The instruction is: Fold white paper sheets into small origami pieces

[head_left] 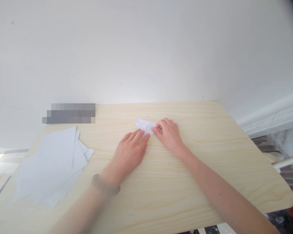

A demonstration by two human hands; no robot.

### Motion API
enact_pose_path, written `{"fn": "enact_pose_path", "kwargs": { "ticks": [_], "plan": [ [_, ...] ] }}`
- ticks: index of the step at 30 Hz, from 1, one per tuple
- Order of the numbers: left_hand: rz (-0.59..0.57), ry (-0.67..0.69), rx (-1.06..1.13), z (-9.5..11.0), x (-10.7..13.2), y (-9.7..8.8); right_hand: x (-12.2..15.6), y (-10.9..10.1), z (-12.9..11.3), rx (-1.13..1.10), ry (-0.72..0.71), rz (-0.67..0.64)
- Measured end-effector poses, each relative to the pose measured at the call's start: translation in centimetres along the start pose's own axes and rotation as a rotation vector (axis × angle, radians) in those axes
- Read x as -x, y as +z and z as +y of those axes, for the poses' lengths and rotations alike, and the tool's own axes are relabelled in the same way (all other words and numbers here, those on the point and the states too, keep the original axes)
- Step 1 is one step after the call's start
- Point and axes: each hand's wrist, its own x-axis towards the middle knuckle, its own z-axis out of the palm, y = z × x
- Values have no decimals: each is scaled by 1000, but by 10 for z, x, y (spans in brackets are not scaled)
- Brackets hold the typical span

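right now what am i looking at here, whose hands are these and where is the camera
There is no machine here: these are a person's two bare hands, seen by a camera worn on their head that looks forward and down. That is why both arms come in from the bottom edge. It is the only view. The left hand, with a wristband behind it, lies open and flat, its fingertips on the near edge of a small folded paper. The right hand has its fingers curled and appears to pinch the right end of that paper. All this rests on a light wooden table against a white wall. To the left lies a loose pile of white sheets, and behind it a blurred-out grey block.
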Motion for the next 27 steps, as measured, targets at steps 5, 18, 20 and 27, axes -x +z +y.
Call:
{"fn": "enact_pose_path", "kwargs": {
  "ticks": [5, 18, 20, 27],
  "plan": [
    [10, -2, -25, 1, 1, 0, 0, 1, 0, -9, 1, -3],
    [27, -19, -26, 3, 1, 4, 1, -8, 10, -214, -47, -82],
    [41, -12, -28, 3, 1, 4, -1, -11, 11, -277, -28, -110],
    [22, -16, -32, 2, 1, 3, -6, -22, 19, -404, 21, -201]
  ]
}}
